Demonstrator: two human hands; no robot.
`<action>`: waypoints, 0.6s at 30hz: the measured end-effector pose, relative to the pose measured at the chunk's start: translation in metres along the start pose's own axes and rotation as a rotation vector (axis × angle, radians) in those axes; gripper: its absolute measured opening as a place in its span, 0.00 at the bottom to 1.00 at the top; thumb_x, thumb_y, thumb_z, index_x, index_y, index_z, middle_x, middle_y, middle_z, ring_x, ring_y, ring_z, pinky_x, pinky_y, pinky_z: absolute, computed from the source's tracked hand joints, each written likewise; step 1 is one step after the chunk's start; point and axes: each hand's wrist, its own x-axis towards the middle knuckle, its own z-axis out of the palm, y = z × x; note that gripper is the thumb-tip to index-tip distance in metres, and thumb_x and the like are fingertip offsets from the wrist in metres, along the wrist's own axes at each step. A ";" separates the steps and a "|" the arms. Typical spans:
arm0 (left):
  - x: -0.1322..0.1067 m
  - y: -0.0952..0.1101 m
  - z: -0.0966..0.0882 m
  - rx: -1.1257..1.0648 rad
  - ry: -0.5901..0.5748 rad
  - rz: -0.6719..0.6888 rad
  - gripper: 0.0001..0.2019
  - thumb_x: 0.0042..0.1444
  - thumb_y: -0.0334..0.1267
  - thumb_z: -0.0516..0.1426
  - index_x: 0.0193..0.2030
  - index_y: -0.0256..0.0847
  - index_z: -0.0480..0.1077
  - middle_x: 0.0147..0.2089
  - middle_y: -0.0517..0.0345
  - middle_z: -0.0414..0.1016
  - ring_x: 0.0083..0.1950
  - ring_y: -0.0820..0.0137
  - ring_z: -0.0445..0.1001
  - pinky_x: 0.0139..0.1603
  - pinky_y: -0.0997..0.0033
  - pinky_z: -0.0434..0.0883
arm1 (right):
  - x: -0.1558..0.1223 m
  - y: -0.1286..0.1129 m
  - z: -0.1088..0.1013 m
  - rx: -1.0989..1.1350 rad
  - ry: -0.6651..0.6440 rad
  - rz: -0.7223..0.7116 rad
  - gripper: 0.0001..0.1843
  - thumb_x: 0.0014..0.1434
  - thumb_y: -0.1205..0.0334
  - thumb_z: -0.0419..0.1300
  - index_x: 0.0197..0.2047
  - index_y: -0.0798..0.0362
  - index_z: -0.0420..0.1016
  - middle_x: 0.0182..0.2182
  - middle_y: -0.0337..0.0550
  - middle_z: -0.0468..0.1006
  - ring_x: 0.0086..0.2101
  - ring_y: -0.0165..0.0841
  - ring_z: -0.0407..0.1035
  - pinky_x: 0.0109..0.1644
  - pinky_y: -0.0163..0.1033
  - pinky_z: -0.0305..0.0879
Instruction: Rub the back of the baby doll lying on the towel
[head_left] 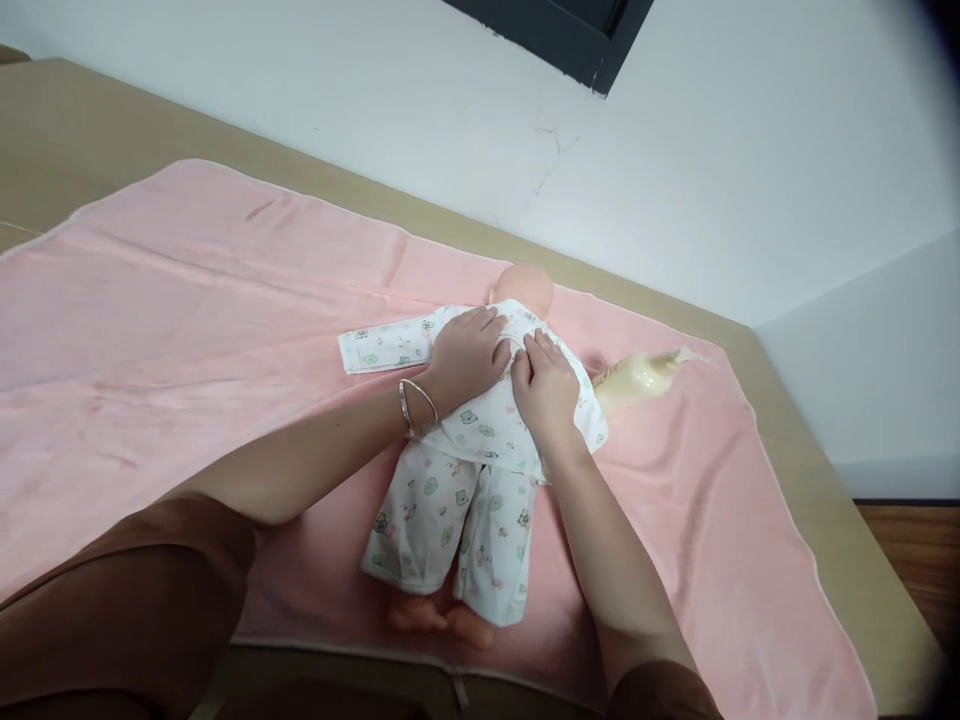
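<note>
The clothed doll (480, 450) lay on the pink cloth (187, 290) spread over the tabletop (97, 110), feet toward the wearer. The left hand (469, 355) and right hand (549, 385) rested palm-down on the printed shirt (491, 425), loosely open, gripping nothing visible. The step appeared to be smoothing or pressing the garment; the next move likely called for light, even pressure.

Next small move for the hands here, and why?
Probably slide the right hand outward to spread the right-side sleeve: it appears to slant down beside the printed shirt, while the left-side sleeve lies straight out. The left hand also rests on the shirt, so it could steady the cloth.
</note>
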 end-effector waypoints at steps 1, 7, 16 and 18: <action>0.001 -0.002 0.002 -0.009 -0.012 -0.017 0.20 0.66 0.36 0.50 0.60 0.33 0.72 0.63 0.39 0.74 0.66 0.50 0.71 0.68 0.45 0.67 | 0.000 0.001 0.000 0.017 -0.026 0.007 0.27 0.70 0.58 0.46 0.63 0.63 0.73 0.65 0.58 0.72 0.67 0.45 0.65 0.75 0.54 0.57; 0.004 -0.012 0.011 -0.061 -0.077 -0.064 0.25 0.65 0.39 0.50 0.65 0.30 0.67 0.68 0.37 0.68 0.72 0.50 0.63 0.74 0.46 0.58 | 0.004 0.006 -0.001 0.120 -0.158 0.027 0.32 0.72 0.57 0.42 0.72 0.65 0.60 0.72 0.60 0.59 0.74 0.45 0.49 0.78 0.59 0.44; 0.004 -0.013 0.011 -0.076 -0.067 -0.065 0.24 0.64 0.40 0.51 0.65 0.35 0.67 0.68 0.40 0.69 0.71 0.52 0.65 0.74 0.46 0.59 | 0.003 0.008 0.002 0.143 -0.147 0.028 0.32 0.72 0.56 0.41 0.72 0.62 0.60 0.73 0.58 0.59 0.74 0.44 0.50 0.78 0.62 0.45; 0.004 -0.013 0.012 -0.076 -0.069 -0.070 0.25 0.64 0.40 0.51 0.65 0.34 0.67 0.68 0.40 0.69 0.71 0.52 0.64 0.74 0.46 0.59 | 0.003 0.009 0.003 0.146 -0.139 0.023 0.31 0.72 0.56 0.41 0.72 0.61 0.60 0.73 0.57 0.60 0.74 0.44 0.50 0.78 0.61 0.44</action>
